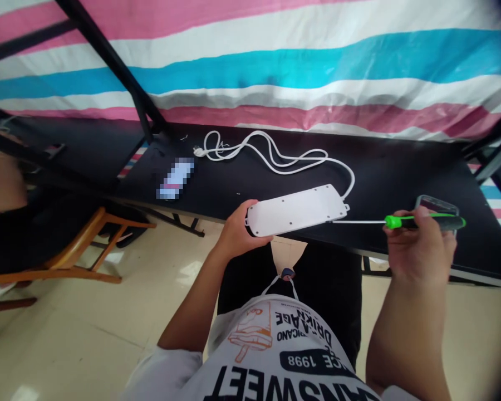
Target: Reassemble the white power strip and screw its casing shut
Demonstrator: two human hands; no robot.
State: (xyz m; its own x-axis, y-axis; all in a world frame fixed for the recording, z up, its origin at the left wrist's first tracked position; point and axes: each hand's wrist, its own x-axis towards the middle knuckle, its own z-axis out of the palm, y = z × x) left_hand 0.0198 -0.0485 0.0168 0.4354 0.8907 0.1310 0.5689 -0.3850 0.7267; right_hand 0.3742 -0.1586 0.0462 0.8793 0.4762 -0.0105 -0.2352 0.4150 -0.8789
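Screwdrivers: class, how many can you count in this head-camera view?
1. The green-handled screwdriver is in the right hand, its tip at the white power strip's right end. Others may be hidden.

single head-worn view, looking forward and steeply down over the wearer's own chest, both forearms close in lower frame, long black tabletop [401, 167] at mid distance, striped pink-blue-white fabric backdrop [275, 61] beyond, edges warped
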